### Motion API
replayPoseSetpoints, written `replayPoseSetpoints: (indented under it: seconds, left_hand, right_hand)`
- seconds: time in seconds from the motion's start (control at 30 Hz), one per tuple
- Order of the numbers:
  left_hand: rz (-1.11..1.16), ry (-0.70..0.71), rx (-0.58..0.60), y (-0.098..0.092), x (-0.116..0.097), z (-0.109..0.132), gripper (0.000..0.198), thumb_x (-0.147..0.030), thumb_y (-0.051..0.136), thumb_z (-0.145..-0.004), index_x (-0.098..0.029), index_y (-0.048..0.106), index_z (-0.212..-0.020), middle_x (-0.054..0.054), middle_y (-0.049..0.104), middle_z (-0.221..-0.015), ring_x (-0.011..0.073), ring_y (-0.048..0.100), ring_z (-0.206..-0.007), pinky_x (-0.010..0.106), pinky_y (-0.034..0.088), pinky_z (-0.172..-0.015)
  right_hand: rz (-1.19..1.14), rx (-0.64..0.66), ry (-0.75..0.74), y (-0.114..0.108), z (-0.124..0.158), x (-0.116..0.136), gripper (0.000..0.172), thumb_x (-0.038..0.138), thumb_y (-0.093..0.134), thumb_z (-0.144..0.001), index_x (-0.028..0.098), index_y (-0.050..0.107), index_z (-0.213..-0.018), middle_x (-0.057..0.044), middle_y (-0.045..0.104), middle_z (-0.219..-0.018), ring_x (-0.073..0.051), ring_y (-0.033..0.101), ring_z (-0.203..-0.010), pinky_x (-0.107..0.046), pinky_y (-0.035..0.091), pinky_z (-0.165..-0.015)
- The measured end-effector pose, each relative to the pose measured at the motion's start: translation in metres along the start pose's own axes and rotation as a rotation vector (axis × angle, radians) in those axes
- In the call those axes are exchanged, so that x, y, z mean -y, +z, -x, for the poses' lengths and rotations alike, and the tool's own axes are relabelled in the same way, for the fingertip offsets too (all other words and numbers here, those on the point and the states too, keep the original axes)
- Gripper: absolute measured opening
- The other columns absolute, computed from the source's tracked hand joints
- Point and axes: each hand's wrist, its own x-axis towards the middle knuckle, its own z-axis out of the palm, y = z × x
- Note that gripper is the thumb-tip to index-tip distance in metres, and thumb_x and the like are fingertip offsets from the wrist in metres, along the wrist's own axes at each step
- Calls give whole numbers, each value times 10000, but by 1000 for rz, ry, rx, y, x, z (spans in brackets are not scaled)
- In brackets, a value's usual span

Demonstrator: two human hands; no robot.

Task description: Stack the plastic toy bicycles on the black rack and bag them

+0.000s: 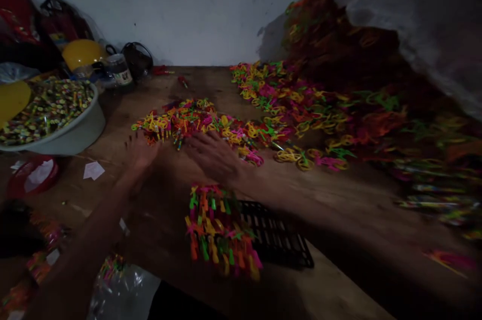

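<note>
Small coloured plastic pieces (196, 116), one loose heap, mid-surface (207, 76). Right grip (213, 154): mine, palm down at the near edge, fingers spread, apparently holding nothing. Left grip (142, 151): mine, blurred; I cannot tell its hold. Handling: probably light, stiff, slick, prone to tangle; best taken by straight stems. Obscured: pieces beneath my fingers; larger heap (327, 101) rightward, dim, cut off.

Right hand (211, 154) palm-down, left hand (142, 153) apart, arms (293, 204) outstretched.
</note>
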Motion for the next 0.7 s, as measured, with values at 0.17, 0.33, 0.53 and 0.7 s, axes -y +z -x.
replayPoseSetpoints:
  seconds: [0.17, 0.33, 0.53, 0.7]
  left_hand:
    - [-20, -57, 14, 31, -11, -11, 521, -429, 670, -869, -117, 613, -1283, 246, 583, -1396, 438, 553, -1281, 569, 446, -1068]
    - [13, -96, 42, 41, -19, -28, 445, -448, 624, -914, -195, 660, -1279, 219, 536, -1453, 449, 505, -1328, 617, 436, -1054]
    - [89, -43, 92, 51, -44, -28, 334, -310, 617, -898, -200, 703, -1202, 199, 528, -1463, 425, 492, -1346, 627, 416, -1091]
    - [182, 147, 149, 58, -67, -2, 285, -259, 651, -858, -186, 736, -1120, 190, 459, -1548, 406, 474, -1392, 576, 428, -1115]
  right_hand:
    - [215, 133, -266, 70, -64, -16, 211, 73, 613, -910, 229, 743, -967, -40, 748, -1087, -236, 584, -1148, -455, 482, -1064]
    - [246, 163, -241, 95, -72, -29, 213, 62, 610, -892, 208, 765, -900, -83, 744, -1007, -266, 581, -1130, -523, 443, -1117]
    - [264, 222, -196, 74, -35, -40, 210, 63, 609, -893, 187, 778, -910, -98, 731, -1043, -282, 584, -1120, -540, 476, -1065]
    - [256, 290, -238, 32, 27, -54, 228, 88, 555, -955, 159, 760, -1028, -112, 732, -1059, -293, 586, -1197, -548, 478, -1056]
